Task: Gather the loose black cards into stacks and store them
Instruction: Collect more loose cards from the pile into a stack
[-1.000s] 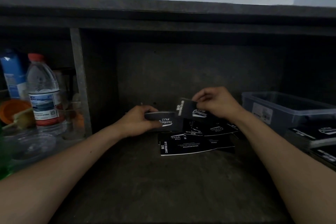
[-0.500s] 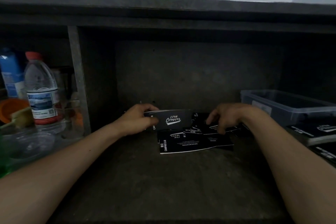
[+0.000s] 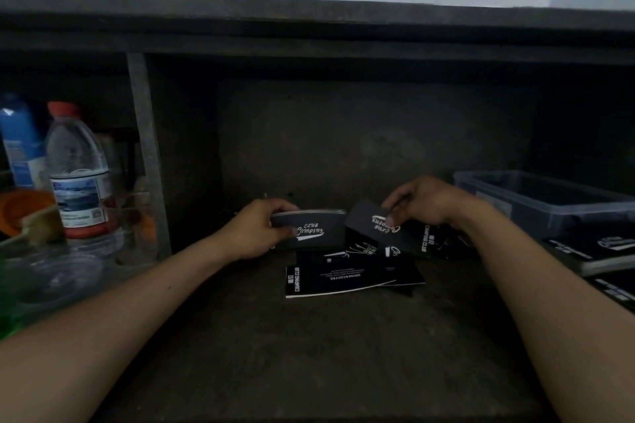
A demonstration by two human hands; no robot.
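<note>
My left hand (image 3: 256,230) grips a stack of black cards (image 3: 316,227) with white "Camping Club" lettering, held on edge above the dark shelf. My right hand (image 3: 422,203) pinches a single black card (image 3: 369,221) just right of the stack, its corner almost touching it. Several loose black cards (image 3: 350,276) lie overlapping on the shelf below and between both hands. More black cards (image 3: 598,247) sit piled at the right edge.
A clear plastic bin (image 3: 543,199) stands at the back right. Left of a grey upright divider (image 3: 146,154) are a water bottle (image 3: 77,172) with a red cap, a blue carton (image 3: 20,144), an orange bowl (image 3: 20,209) and clear containers. A shelf board hangs low overhead.
My right hand went down to the loose cards, picked one up and now holds it beside the stack. My left hand has kept the stack nearly still.
</note>
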